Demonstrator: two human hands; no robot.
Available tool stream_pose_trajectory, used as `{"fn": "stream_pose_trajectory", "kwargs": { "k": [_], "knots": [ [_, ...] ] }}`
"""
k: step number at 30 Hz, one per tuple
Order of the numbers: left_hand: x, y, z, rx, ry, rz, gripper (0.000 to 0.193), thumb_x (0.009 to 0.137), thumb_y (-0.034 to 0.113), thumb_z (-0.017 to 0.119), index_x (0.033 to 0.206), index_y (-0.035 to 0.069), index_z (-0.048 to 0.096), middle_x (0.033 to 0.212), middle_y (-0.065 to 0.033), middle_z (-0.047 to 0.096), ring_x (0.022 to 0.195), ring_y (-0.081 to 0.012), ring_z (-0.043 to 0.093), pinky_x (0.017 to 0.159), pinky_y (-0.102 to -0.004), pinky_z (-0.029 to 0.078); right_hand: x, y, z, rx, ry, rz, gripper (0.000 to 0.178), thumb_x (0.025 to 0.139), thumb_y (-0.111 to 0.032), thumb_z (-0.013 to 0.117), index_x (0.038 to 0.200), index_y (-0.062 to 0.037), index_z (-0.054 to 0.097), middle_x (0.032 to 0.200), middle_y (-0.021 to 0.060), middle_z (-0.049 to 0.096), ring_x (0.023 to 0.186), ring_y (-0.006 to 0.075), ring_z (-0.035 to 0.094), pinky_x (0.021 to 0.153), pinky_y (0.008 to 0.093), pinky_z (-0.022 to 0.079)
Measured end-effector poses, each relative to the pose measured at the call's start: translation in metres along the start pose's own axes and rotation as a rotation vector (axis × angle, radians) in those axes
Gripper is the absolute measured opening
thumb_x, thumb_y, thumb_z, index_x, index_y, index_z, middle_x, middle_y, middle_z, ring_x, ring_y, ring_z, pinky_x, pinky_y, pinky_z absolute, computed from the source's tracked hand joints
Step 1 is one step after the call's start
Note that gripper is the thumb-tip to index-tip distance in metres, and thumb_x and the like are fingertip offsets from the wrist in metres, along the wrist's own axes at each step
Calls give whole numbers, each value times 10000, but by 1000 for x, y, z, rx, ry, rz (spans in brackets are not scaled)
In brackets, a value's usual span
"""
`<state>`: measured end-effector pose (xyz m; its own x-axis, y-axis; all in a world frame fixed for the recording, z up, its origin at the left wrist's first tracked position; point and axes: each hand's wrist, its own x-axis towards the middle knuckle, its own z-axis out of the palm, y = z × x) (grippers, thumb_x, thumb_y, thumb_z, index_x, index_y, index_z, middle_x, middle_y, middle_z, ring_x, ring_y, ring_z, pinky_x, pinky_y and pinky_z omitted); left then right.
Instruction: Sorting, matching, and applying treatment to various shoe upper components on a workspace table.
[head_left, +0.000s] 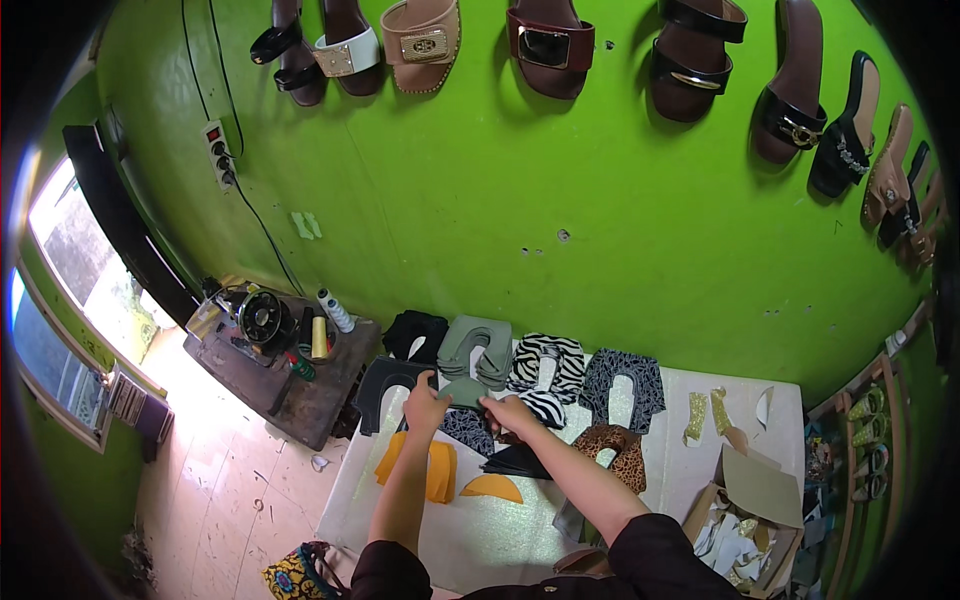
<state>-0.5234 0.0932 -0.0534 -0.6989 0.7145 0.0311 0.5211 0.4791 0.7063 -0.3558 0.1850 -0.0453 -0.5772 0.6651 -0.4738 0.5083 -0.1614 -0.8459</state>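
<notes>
Both hands meet over the middle of a white-topped table (450, 545). Between them is a grey-green, curved cut piece of material (462, 391). My left hand (427, 408) pinches its left end, and my right hand (508, 416) grips the right end. Just behind lies a stack of grey-green U-shaped pieces (478, 345). Black pieces (415, 336) and a dark grey U-shaped piece (385, 388) lie to the left. Zebra-striped pieces (562, 365), grey-black patterned pieces (598, 390) and leopard-print pieces (628, 462) lie to the right. Nearer are yellow pieces (440, 472) and a yellow half-round piece (493, 487).
An open cardboard box (762, 490) of scraps stands at the table's right, near gold glitter strips (696, 418). At left, a sewing machine (265, 318) and thread cones (336, 312) occupy a worn table (300, 410). Sandals (548, 50) hang on the green wall.
</notes>
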Motion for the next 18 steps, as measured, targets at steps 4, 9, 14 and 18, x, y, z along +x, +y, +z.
{"fn": "stream_pose_trajectory", "kwargs": {
  "k": [4, 9, 14, 18],
  "knots": [
    [-12, 15, -4, 207, 283, 184, 662, 614, 221, 756, 1208, 138, 477, 934, -129, 549, 868, -307, 563, 736, -403, 446, -37, -20, -19, 613, -196, 54, 367, 862, -416, 527, 921, -56, 561, 637, 40, 561, 484, 142, 507, 462, 265, 422],
    [-41, 55, -7, -405, 226, 272, 414, 730, 156, 713, 1098, 41, 562, 915, -115, 544, 796, -199, 540, 717, -307, 447, -65, -26, -26, 883, -138, -36, 239, 888, -214, 467, 1032, -35, 530, 878, 97, 602, 723, 192, 612, 682, 319, 518],
    [-83, 77, 6, -805, -262, 117, 304, 821, 167, 668, 1066, 27, 556, 916, -62, 580, 744, -128, 559, 685, -242, 448, -76, -24, -18, 833, -71, -194, 228, 902, -100, 445, 1062, 3, 570, 982, 93, 626, 872, 178, 615, 772, 284, 493],
    [-92, 57, 10, -971, -444, -71, 187, 888, 145, 590, 1039, 57, 524, 923, -14, 583, 771, -98, 571, 701, -215, 465, -80, -22, -8, 1014, -41, -191, 172, 881, -127, 532, 1006, -33, 604, 936, 54, 627, 855, 125, 596, 758, 265, 477]
  ]
}}
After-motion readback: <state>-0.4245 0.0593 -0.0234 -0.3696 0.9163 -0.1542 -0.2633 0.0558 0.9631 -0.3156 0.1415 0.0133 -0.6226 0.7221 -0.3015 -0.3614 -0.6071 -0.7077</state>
